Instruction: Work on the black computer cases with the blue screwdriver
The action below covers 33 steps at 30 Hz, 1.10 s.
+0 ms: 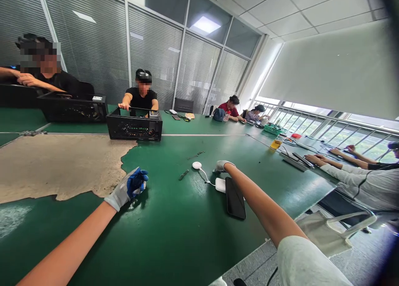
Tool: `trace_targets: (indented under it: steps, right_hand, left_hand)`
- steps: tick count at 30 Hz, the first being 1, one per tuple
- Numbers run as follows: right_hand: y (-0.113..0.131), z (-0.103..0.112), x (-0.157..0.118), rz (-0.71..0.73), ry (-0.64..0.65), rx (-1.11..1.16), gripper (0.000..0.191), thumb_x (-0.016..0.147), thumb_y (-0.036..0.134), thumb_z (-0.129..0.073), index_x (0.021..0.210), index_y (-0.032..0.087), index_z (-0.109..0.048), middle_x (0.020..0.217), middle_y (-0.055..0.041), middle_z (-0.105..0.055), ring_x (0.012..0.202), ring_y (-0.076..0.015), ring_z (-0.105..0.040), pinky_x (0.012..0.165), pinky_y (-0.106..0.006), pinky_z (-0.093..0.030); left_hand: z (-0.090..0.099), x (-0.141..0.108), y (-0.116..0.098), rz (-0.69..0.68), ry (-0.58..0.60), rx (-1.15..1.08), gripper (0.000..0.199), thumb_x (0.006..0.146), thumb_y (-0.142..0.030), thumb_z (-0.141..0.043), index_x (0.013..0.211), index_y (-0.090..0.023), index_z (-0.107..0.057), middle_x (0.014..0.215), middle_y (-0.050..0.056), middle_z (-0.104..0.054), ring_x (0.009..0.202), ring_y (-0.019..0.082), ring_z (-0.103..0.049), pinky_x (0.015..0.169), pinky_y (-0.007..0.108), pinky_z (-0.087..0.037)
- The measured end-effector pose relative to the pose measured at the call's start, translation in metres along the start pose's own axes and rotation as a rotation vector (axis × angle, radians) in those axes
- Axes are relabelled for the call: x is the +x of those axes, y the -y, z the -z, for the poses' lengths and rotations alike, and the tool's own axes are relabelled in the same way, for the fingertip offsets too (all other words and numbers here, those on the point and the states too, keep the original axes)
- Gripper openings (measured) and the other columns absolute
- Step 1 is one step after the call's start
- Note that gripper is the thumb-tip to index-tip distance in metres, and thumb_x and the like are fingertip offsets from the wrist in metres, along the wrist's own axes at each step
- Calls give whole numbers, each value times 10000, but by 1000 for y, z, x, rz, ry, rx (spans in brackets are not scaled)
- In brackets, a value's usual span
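Note:
My left hand (130, 188), in a grey glove with blue-coated fingers, is raised just above the green table (174, 236). Its fingers are curled closed; what lies inside them, if anything, I cannot make out. My right hand (223, 166), also gloved, rests low at the table, its fingers mostly hidden from view. Just below it lie a black phone (236, 198) and a white block (220, 185), joined by a white cable to a round white puck (197, 165). Between my hands is a small narrow circuit board (183, 175), with tiny dark pieces (198, 154) beyond it.
A black computer case (134, 128) stands across the table before a seated person, with another case (75, 107) to its left. A bare, torn-looking patch (62, 165) covers the left tabletop. A drink cup (276, 144) and laptop (294, 161) are at right, near other people.

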State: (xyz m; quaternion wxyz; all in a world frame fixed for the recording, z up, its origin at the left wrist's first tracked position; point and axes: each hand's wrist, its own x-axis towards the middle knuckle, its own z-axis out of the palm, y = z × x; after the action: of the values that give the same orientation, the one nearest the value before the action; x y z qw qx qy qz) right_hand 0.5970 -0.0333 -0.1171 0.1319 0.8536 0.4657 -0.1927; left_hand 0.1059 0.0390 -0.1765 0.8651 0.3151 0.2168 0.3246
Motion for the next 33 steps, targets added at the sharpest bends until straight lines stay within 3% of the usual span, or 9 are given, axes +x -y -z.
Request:
trace_targets:
  steps: [5, 9, 14, 18, 20, 23, 27, 30, 33]
  right_hand:
    - [10, -5, 11, 5, -65, 76, 77, 687, 143, -723, 635, 120, -672, 571, -19, -515, 706, -189, -571, 628, -288, -413]
    - [10, -10, 15, 51, -124, 256, 121, 679, 197, -740, 619, 150, -646, 559, -6, -492, 678, -163, -534, 565, -250, -360]
    - [1, 2, 20, 181, -181, 669, 223, 802, 378, -649, 724, 173, -612, 614, -25, -543, 550, -125, -465, 460, -228, -309]
    - [0, 21, 32, 332, -283, 1022, 233, 892, 436, -534, 849, 209, -560, 796, -58, -646, 672, -138, -563, 464, -190, -322]
    - [3, 28, 41, 399, -330, 1280, 245, 892, 460, -550, 848, 220, -538, 808, -66, -657, 735, -160, -595, 453, -188, -304]
    - [7, 32, 57, 437, -364, 1546, 276, 893, 484, -565, 820, 223, -514, 744, -53, -623, 684, -159, -566, 440, -194, -306]
    - [11, 34, 77, 432, -342, 1622, 265, 944, 424, -509, 775, 223, -470, 661, -13, -526, 563, -129, -467, 451, -199, -367]
    - [13, 36, 91, 468, -349, 1668, 277, 984, 436, -458, 801, 228, -466, 669, 11, -486, 575, -123, -465, 483, -190, -392]
    - [16, 36, 106, 460, -451, 1552, 297, 1003, 505, -436, 911, 235, -520, 723, 19, -509, 620, -119, -502, 529, -184, -414]
  left_hand:
    - [1, 1, 2, -42, 23, 41, 338, 1061, -332, -450, 958, -98, -672, 775, 95, -717, 498, 184, -684, 277, 192, -410]
    - [-1, -1, 3, -26, 1, 23, 326, 1052, -347, -483, 972, -97, -677, 795, 96, -723, 524, 179, -692, 331, 207, -478]
    - [-3, -1, 1, -9, -5, 40, 335, 1053, -350, -467, 963, -104, -676, 774, 88, -714, 510, 184, -683, 303, 202, -441]
    - [-6, -2, 0, -7, -20, 57, 345, 1062, -345, -439, 978, -105, -672, 771, 78, -710, 508, 180, -680, 282, 189, -408]
    - [-8, -5, -1, -19, -32, 70, 331, 1061, -341, -452, 996, -106, -676, 783, 76, -710, 515, 172, -682, 288, 180, -410]
    - [-12, -9, -1, -12, -38, 85, 313, 1053, -349, -482, 1010, -114, -685, 802, 81, -712, 542, 172, -689, 307, 179, -431]
    - [-13, -10, -1, -16, -49, 81, 309, 1048, -358, -497, 999, -126, -695, 797, 76, -710, 555, 162, -682, 330, 181, -457]
    - [-14, -9, 0, -27, -64, 86, 349, 1063, -366, -460, 1000, -121, -700, 799, 74, -701, 541, 151, -672, 330, 180, -453]
    - [-16, -9, 0, -21, -65, 87, 361, 1067, -374, -452, 1001, -125, -705, 803, 70, -695, 542, 146, -672, 334, 173, -445]
